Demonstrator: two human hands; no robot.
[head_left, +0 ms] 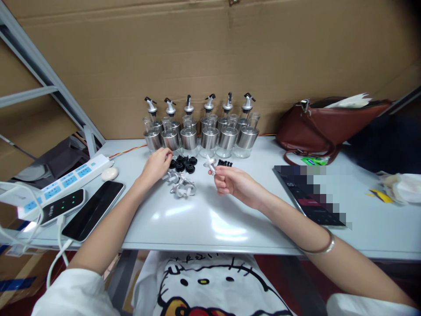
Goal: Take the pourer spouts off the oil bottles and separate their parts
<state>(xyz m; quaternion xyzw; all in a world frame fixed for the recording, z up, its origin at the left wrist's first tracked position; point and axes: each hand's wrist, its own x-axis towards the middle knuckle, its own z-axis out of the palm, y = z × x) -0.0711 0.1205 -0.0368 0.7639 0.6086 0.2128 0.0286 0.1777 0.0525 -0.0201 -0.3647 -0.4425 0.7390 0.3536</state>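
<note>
My right hand (230,181) is closed on a small silver pourer spout (211,165), held just above the table. My left hand (158,165) reaches to the pile of black rubber stoppers (183,163), fingertips curled at its left edge; whether it grips one is hidden. A heap of silver spouts (180,185) lies just in front of the stoppers, between my hands. Behind them stands a row of several glass oil bottles (200,136) with steel collars and pourer tops. A few small black parts (225,163) lie to the right of the stoppers.
On the grey table (204,224), a white power strip (66,180), a power bank (62,205) and a black phone (94,210) lie at the left. A tablet (309,195) and a brown handbag (325,125) sit at the right. Cardboard forms the back wall.
</note>
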